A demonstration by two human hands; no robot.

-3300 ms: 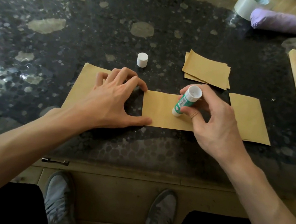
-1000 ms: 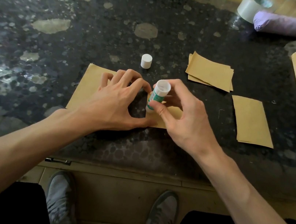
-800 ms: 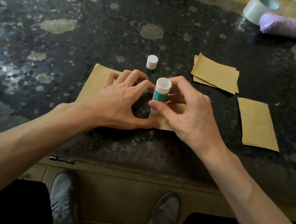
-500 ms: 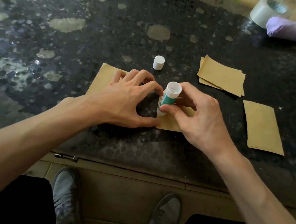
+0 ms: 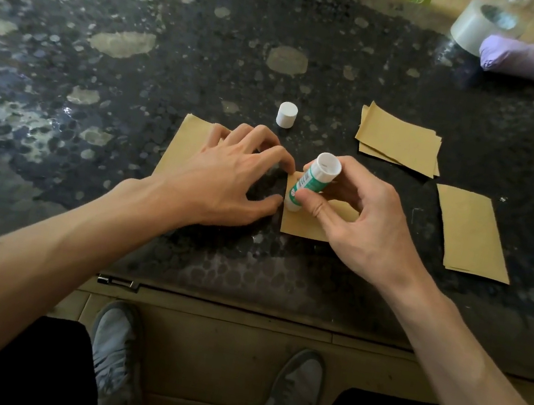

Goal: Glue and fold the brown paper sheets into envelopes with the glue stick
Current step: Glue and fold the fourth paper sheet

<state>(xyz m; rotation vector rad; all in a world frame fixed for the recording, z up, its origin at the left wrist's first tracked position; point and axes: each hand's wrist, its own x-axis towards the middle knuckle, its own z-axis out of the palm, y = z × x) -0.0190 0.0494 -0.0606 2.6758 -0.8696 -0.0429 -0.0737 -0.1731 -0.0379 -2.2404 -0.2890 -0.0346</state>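
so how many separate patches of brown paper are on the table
4: left sheet under the left hand, middle sheet under the right hand holding the glue stick, stack farther back, right piece at the right. The hands may hide a join between the first two.

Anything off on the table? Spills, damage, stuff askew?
Minor only: the stack of brown paper pieces beyond the right hand is fanned, edges misaligned. The white cap stands alone, off the glue stick, expected mid-gluing. No spill or tear visible.

Makeshift craft workbench, dark speckled stone tabletop (image 5: 180,33), tape roll (image 5: 468,31); stacked brown paper (image 5: 399,139)
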